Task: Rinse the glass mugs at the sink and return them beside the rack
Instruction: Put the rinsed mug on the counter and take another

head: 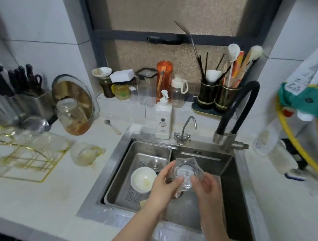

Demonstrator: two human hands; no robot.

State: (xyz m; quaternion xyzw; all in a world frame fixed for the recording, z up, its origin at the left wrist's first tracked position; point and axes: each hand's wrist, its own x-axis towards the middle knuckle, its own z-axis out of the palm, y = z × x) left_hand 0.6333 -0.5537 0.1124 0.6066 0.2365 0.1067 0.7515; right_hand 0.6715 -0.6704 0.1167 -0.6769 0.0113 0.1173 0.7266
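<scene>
A clear glass mug is held over the steel sink, its mouth turned towards me. My left hand grips its left side with the thumb on the rim. My right hand holds its right side, fingers curled against the glass. Another glass mug with a gold handle lies on the counter beside the gold wire rack. More glassware sits blurred on the rack. The black flexible faucet arches at the sink's back right; no water stream is visible.
A perforated steel tray in the sink's left half holds a white bowl. A white soap bottle, a small tap, a jar, a spoon, a knife block and utensil holders line the back.
</scene>
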